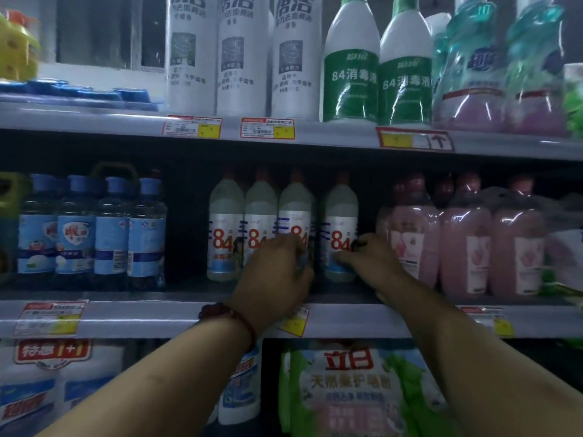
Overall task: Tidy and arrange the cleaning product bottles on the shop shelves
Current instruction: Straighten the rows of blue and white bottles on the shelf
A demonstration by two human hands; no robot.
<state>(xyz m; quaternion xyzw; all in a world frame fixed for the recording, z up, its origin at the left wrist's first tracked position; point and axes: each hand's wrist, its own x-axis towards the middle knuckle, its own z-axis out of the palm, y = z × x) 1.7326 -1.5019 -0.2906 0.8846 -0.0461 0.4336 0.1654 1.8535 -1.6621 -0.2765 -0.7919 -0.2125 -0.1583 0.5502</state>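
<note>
Left hand (277, 272) wrapped round third "84" bottle (295, 216), right hand (367, 260) gripping fourth "84" bottle (340, 222). Both upright on middle shelf (126, 313), slightly apart, between blue bottles (94, 228) and pink bottles (467, 241).

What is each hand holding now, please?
Left hand: closed on the third 84 bottle.
Right hand: gripping the fourth 84 bottle.

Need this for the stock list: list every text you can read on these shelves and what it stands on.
"84消毒液": green-labelled bottles, top shelf.
"84": white bottles, middle shelf, where the left hand and right hand reach.
"立白": green refill bag, bottom shelf.
"特惠1+1": white pack, bottom left.
Partly readable: large characters on the tall white bottles.
Too blurred: price tags, blue-labelled bottles, pink bottles.
</note>
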